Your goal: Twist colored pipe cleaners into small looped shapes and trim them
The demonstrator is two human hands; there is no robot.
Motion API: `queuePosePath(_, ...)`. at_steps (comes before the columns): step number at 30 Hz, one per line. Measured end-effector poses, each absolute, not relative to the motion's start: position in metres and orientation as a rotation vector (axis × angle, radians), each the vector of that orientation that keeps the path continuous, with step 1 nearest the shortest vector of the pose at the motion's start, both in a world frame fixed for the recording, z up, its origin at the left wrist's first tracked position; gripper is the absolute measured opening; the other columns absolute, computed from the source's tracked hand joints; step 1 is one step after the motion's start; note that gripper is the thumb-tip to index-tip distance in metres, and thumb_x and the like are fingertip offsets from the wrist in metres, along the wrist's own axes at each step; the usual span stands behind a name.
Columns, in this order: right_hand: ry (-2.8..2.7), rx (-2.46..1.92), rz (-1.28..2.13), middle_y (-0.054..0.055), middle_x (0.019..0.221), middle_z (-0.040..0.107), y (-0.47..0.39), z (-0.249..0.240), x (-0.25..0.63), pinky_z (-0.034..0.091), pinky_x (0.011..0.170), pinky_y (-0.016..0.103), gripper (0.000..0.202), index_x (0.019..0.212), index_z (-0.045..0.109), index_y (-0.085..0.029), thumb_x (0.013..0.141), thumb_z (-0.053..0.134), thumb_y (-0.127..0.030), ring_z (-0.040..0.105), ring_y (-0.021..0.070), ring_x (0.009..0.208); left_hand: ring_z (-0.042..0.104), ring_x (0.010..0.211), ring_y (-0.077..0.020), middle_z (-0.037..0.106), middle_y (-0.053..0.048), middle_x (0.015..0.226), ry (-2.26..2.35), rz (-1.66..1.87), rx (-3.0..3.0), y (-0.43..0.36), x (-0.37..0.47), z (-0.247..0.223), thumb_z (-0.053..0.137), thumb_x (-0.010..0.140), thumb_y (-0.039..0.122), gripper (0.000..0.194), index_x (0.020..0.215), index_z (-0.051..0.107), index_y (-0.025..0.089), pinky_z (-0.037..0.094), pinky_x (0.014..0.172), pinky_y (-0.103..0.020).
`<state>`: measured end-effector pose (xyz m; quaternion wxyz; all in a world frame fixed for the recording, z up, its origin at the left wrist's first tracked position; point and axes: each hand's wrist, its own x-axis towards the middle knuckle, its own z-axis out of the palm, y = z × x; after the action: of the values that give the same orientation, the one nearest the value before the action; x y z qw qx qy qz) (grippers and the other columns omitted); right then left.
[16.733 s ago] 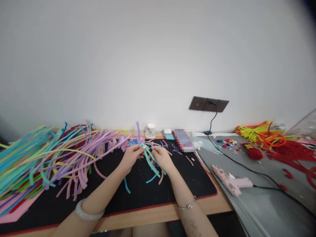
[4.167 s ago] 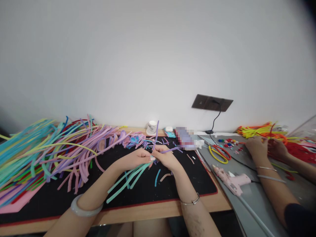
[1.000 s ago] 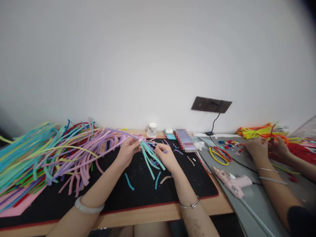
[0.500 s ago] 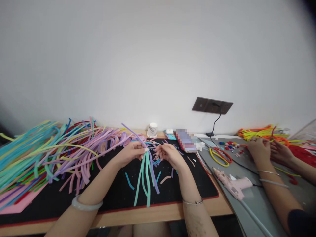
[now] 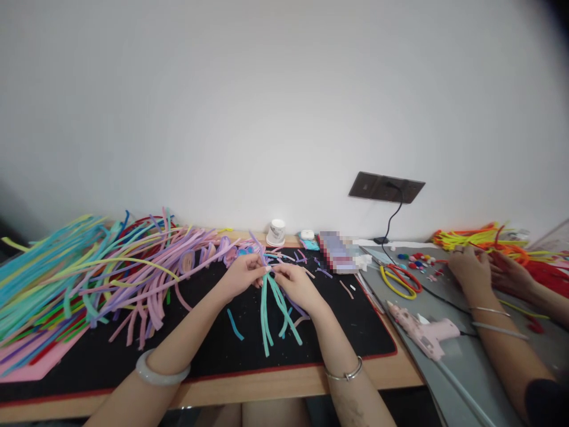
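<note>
My left hand (image 5: 247,274) pinches the upper end of a bunch of mint-green pipe cleaners (image 5: 265,317), whose loose ends fan downward over the black mat (image 5: 200,350). A purple pipe cleaner (image 5: 256,242) sticks up from the same grip, and a length of it also shows below my right hand. Close against the left, my right hand (image 5: 293,286) is closed at the top of the bunch, thumb and finger meeting at the purple strand. Exactly how the strands cross is hidden by my fingers.
A large heap of coloured pipe cleaners (image 5: 128,273) covers the left side. Behind my hands are a white paper cup (image 5: 276,232) and cut scraps. Rightward lie scissors (image 5: 398,281), a pink glue gun (image 5: 422,329) and a cord; another person's hands (image 5: 471,270) work there.
My right hand has moved left to meet my left hand and closed at the bunch. The green ends have swung rightward, and the purple strand's lower part has shifted right behind my right hand.
</note>
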<state>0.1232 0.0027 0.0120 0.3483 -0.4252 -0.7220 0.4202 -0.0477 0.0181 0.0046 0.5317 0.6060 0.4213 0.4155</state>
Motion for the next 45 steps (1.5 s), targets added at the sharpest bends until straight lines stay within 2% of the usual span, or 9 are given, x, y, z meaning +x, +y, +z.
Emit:
queuePosePath(3, -1.816, -1.119, 1.047, -0.002, 0.061, 0.052, 0.003, 0.010, 0.124, 0.034, 0.054, 0.023, 0.016, 0.081, 0.064, -0.016, 0.080, 0.048, -0.017, 0.046, 0.0117, 0.055, 0.053, 0.043, -0.0108, 0.055, 0.004, 0.048, 1.008, 1.014, 1.438, 0.018, -0.047, 0.004, 0.069, 0.069, 0.036, 0.025, 0.064, 0.053, 0.018, 0.044, 0.047, -0.023)
queuePosePath(9, -1.940, -1.096, 0.802, -0.003, 0.057, 0.045, 0.002, 0.011, 0.126, 0.030, 0.056, 0.024, 0.018, 0.063, 0.051, -0.018, 0.080, 0.048, -0.015, 0.041, 0.0120, 0.055, 0.054, 0.044, -0.0114, 0.056, 0.003, 0.047, 1.050, 1.067, 1.436, 0.018, -0.046, 0.005, 0.068, 0.070, 0.036, 0.025, 0.064, 0.052, 0.018, 0.045, 0.048, -0.023)
queuePosePath(19, -2.179, -0.989, 0.672, -0.001, 0.063, 0.051, 0.000, 0.013, 0.127, 0.032, 0.061, 0.024, 0.020, 0.064, 0.048, -0.019, 0.081, 0.046, -0.010, 0.046, 0.0132, 0.063, 0.054, 0.045, -0.0128, 0.056, 0.003, 0.048, 1.148, 1.221, 1.490, 0.025, -0.055, 0.002, 0.063, 0.071, 0.035, 0.023, 0.061, 0.048, 0.020, 0.044, 0.050, -0.025)
queuePosePath(26, -2.224, -1.043, 1.104, -0.002, 0.055, 0.058, -0.003, 0.018, 0.138, 0.033, 0.051, 0.021, 0.019, 0.060, 0.057, -0.016, 0.076, 0.049, -0.009, 0.047, 0.0097, 0.050, 0.054, 0.046, -0.0118, 0.056, 0.003, 0.049, 1.200, 1.358, 1.309, 0.035, -0.070, 0.001, 0.066, 0.067, 0.034, 0.022, 0.062, 0.051, 0.019, 0.043, 0.050, -0.023)
queuePosePath(30, -2.156, -1.065, 1.460, -0.001, 0.047, 0.056, 0.000, 0.023, 0.159, 0.033, 0.045, 0.022, 0.031, 0.058, 0.064, -0.014, 0.083, 0.050, -0.025, 0.043, 0.0083, 0.041, 0.052, 0.046, -0.0102, 0.055, 0.005, 0.049, 1.161, 1.363, 1.204, 0.038, -0.075, 0.001, 0.071, 0.063, 0.036, 0.026, 0.063, 0.051, 0.018, 0.042, 0.050, -0.022)
queuePosePath(33, -1.833, -1.165, 1.335, -0.004, 0.038, 0.044, 0.005, 0.025, 0.172, 0.028, 0.042, 0.021, 0.045, 0.055, 0.061, -0.014, 0.087, 0.046, -0.040, 0.035, 0.0063, 0.036, 0.053, 0.047, -0.0088, 0.056, 0.005, 0.052, 1.045, 1.218, 1.223, 0.034, -0.073, 0.003, 0.073, 0.065, 0.038, 0.030, 0.067, 0.052, 0.017, 0.043, 0.051, -0.021)
queuePosePath(36, -1.514, -1.205, 1.326, -0.002, 0.046, 0.051, 0.011, 0.024, 0.173, 0.024, 0.039, 0.019, 0.046, 0.065, 0.061, -0.014, 0.087, 0.045, -0.051, 0.037, 0.0063, 0.038, 0.052, 0.047, -0.0083, 0.056, 0.005, 0.053, 0.920, 1.012, 1.285, 0.025, -0.066, 0.007, 0.073, 0.068, 0.041, 0.031, 0.071, 0.054, 0.016, 0.042, 0.050, -0.020)
queuePosePath(41, -1.465, -1.135, 1.547, 0.005, 0.063, 0.063, 0.008, 0.018, 0.153, 0.038, 0.045, 0.019, 0.045, 0.077, 0.063, -0.012, 0.084, 0.050, -0.055, 0.052, 0.0086, 0.048, 0.052, 0.044, -0.0085, 0.056, 0.004, 0.050, 0.815, 0.760, 1.393, 0.014, -0.054, 0.010, 0.072, 0.071, 0.041, 0.031, 0.075, 0.056, 0.014, 0.040, 0.047, -0.020)
queuePosePath(45, -1.592, -1.051, 1.818, 0.008, 0.072, 0.068, -0.003, 0.012, 0.133, 0.049, 0.057, 0.026, 0.043, 0.080, 0.064, -0.013, 0.083, 0.053, -0.055, 0.062, 0.0150, 0.061, 0.053, 0.044, -0.0089, 0.058, 0.003, 0.051, 0.815, 0.801, 1.397, 0.015, -0.049, 0.003, 0.070, 0.072, 0.042, 0.031, 0.075, 0.056, 0.014, 0.041, 0.047, -0.020)
